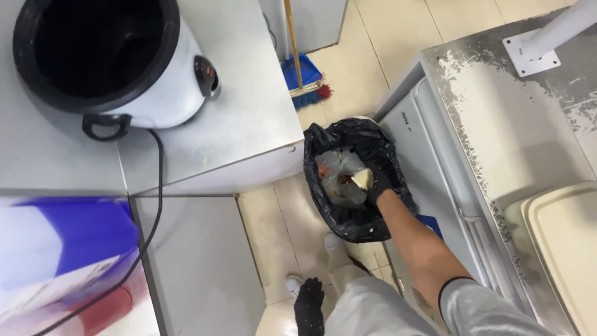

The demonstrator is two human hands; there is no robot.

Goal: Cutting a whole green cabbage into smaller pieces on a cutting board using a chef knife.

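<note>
My right hand (377, 184), in a black glove, reaches down into a bin lined with a black bag (323, 205) on the tiled floor. Its fingers pinch a small pale yellow scrap (363, 180) just over a crumpled clear plastic bag (333, 169) with orange-brown stains that lies in the bin. My left hand (309, 305), also in a black glove, hangs by my grey trouser leg at the bottom of the view. It holds nothing and its fingers are loosely apart.
A white cooker pot with a black rim (106, 62) stands on the steel counter (249, 112) at left, its black cord (155, 205) trailing down. A blue broom (303, 78) leans behind. A steel table (497, 124) with a cream board (566, 249) is right. A blurred blue-white-red package (62, 261) fills the lower left.
</note>
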